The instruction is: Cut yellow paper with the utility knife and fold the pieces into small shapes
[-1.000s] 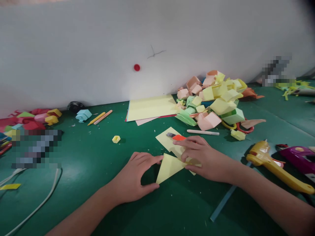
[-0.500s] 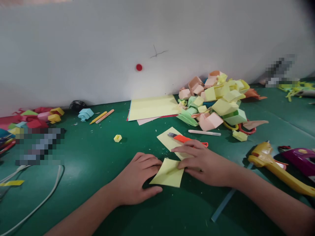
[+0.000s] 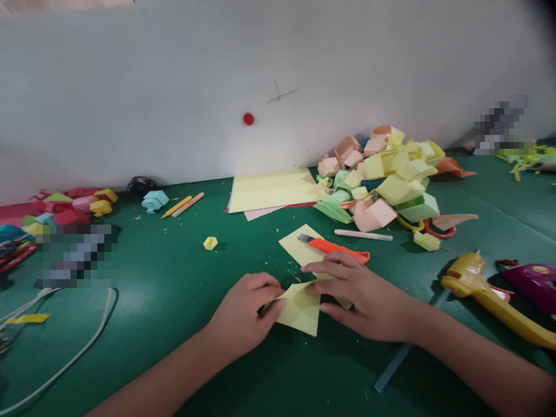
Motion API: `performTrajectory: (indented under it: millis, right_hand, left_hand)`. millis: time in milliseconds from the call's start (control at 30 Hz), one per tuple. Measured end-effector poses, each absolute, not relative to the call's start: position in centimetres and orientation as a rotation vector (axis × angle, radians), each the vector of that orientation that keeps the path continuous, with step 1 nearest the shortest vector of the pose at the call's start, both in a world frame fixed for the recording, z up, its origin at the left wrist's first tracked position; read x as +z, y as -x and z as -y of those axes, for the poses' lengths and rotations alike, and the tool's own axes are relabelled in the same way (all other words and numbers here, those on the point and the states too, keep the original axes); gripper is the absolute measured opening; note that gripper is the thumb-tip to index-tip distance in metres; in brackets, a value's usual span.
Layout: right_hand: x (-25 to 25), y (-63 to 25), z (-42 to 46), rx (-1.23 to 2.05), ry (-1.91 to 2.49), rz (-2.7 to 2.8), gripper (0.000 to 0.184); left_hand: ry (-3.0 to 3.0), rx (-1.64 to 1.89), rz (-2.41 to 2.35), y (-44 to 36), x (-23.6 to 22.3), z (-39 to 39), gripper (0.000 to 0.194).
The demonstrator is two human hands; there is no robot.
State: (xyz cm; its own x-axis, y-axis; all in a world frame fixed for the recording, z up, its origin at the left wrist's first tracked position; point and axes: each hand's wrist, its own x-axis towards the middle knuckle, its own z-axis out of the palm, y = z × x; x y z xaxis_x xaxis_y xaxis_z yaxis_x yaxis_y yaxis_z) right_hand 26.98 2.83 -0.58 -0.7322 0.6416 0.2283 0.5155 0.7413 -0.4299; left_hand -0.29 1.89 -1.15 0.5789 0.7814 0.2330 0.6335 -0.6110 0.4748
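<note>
A small square of yellow paper (image 3: 299, 313), bent and slightly raised, lies between my hands on the green table. My left hand (image 3: 247, 307) pinches its left corner between thumb and fingers. At the paper's upper right edge, my right hand (image 3: 354, 295) holds it with the fingers, the index finger stretched out above. Beneath and behind that hand is another yellow paper piece (image 3: 295, 240). An orange utility knife (image 3: 334, 249) rests on that piece, its tip toward the left, just beyond my right fingers. A small yellow folded paper piece (image 3: 211, 243) sits farther left.
Folded paper shapes (image 3: 391, 174) are heaped at the back right, with a white pen (image 3: 362, 235) in front. A yellow glue gun (image 3: 482, 289) lies right, its glue stick (image 3: 393, 368) extending under my forearm. Paper sheets (image 3: 269, 191) lie by the wall; a white cable (image 3: 98, 333) loops left.
My left thumb has closed onto the paper's left corner, which is now lifted and bent. My right hand stays at the right edge. The view has shifted slightly.
</note>
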Motion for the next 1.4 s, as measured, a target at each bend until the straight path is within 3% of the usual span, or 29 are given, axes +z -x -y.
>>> performTrajectory:
  millis: [133,233,367,433,533,667,767,1033,1267,1400]
  right_hand:
    - [-0.5,-25.8,-2.1,0.693,1.058,2.244,0.016]
    - [-1.5,-24.8,-1.8,0.853,1.228,1.968,0.029]
    - [-2.5,-24.1,-2.1,1.115,1.128,1.712,0.054]
    - [-2.4,-24.2,-2.3,1.173,1.084,1.745,0.047]
    - [-1.8,-24.7,-2.6,0.930,1.024,1.946,0.024]
    - [-1.7,-25.5,-2.9,0.412,0.740,2.180,0.048]
    - [-1.9,-25.7,-3.0,0.222,0.657,2.328,0.064]
    - [-1.8,-25.8,-2.6,0.253,0.627,2.622,0.049]
    - [-1.4,-26.0,-3.0,0.341,0.683,2.789,0.057]
    - [-0.9,-26.0,-2.8,0.412,0.696,2.743,0.042]
  left_hand:
    - [-2.365,0.783,-1.267,-0.1,-1.0,-1.6,0.022]
    - [-2.369,0.889,-1.288,-0.5,-0.7,-1.1,0.018]
    - [-2.383,0.996,-1.253,-0.6,-0.7,-0.8,0.019]
    - [-2.398,1.030,-1.210,-0.5,-0.8,-0.9,0.020]
    - [-2.488,1.060,-1.075,-0.3,-1.0,-1.3,0.025]
    - [-2.717,1.092,-0.906,0.0,-1.2,-2.1,0.036]
    - [-2.865,1.025,-0.906,0.4,-1.4,-2.6,0.044]
    - [-2.893,0.605,-0.841,1.0,-1.4,-2.8,0.040]
    - [-2.842,0.383,-0.762,0.9,-0.7,-1.9,0.042]
    - [-2.822,0.362,-0.795,0.9,-0.5,-1.9,0.036]
